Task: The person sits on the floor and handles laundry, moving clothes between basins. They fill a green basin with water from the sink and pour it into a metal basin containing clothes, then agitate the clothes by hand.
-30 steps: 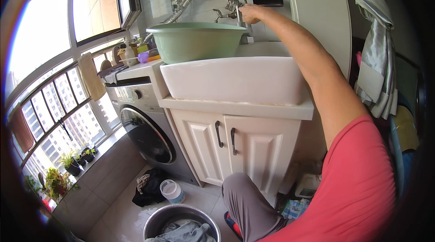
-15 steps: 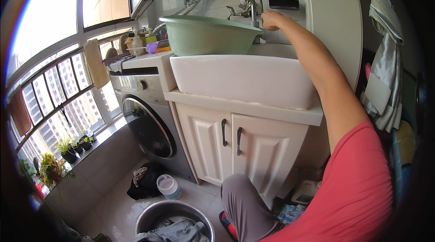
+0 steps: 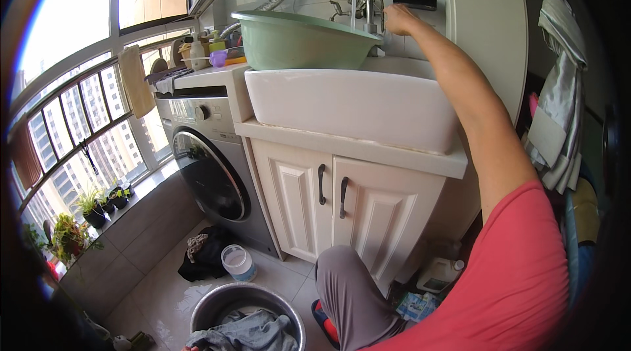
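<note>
My right hand (image 3: 399,20) is stretched out at the back of the white sink (image 3: 348,104). Its fingers are curled closed beside the metal faucet (image 3: 369,6), at its handle, which they hide. A stream of water (image 3: 353,6) falls from the spout into the pale green plastic basin (image 3: 302,41), which rests tilted on the sink. What looks like the fingertips of my left hand (image 3: 190,349) just shows at the lower edge, by a metal tub (image 3: 299,315) holding wet grey-blue clothes (image 3: 250,332). Its grip is out of sight.
A front-loading washing machine (image 3: 209,173) stands left of the sink cabinet (image 3: 299,200). On the floor are a clear plastic bucket (image 3: 238,263), a dark cloth heap (image 3: 204,260) and a white jug (image 3: 439,275). Potted plants (image 3: 92,210) line the window ledge.
Water now runs clearly from the spout, where no such stream showed before. My right hand stays at the faucet. The view has shifted slightly, and a bit of my left hand shows below.
</note>
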{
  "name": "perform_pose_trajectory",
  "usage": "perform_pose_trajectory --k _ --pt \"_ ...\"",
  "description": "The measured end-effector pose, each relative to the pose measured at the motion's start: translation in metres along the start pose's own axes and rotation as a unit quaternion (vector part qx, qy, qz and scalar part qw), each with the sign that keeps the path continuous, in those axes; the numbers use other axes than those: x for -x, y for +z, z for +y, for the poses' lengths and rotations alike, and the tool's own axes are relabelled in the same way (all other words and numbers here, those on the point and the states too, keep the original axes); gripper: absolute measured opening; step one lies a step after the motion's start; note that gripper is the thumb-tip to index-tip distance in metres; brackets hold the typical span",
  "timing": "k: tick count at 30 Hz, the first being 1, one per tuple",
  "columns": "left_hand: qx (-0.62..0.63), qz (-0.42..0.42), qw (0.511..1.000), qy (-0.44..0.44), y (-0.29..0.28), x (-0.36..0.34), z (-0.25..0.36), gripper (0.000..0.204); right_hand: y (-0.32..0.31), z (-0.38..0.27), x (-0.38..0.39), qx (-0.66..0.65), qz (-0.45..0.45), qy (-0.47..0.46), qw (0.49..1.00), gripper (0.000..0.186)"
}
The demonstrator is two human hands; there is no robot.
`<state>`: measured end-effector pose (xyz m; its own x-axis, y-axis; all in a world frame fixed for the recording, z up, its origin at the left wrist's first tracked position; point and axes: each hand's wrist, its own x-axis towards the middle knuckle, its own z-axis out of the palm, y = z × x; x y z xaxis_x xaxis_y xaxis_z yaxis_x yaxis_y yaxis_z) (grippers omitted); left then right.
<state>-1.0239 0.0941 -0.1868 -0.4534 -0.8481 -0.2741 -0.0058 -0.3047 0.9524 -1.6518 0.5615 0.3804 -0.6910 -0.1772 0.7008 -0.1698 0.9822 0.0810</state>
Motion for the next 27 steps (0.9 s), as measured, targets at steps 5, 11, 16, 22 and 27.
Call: perform_pose_trajectory --k 5,11,16,22,27 --pt "0.005 0.007 1.0 -0.02 0.008 0.006 0.003 0.042 -0.001 -0.011 0.001 -0.271 -0.154 0.211 0.927 0.031" --pt "-0.029 -0.01 0.999 -0.027 0.012 0.002 0.006 0.045 0.028 -0.037 0.023 -0.465 -0.228 0.171 0.838 0.013" --pt "-0.02 -0.01 1.0 -0.02 0.011 -0.002 0.008 0.044 0.02 -0.023 -0.002 -0.498 -0.235 0.184 0.814 0.017" --pt "-0.049 0.055 0.996 0.049 0.006 -0.009 -0.005 0.033 0.047 -0.009 -0.03 -0.505 -0.18 0.186 0.823 0.026" --pt "-0.056 0.049 0.996 0.041 0.012 -0.005 -0.002 0.029 0.055 0.03 -0.074 -0.492 -0.236 0.129 0.828 0.014"
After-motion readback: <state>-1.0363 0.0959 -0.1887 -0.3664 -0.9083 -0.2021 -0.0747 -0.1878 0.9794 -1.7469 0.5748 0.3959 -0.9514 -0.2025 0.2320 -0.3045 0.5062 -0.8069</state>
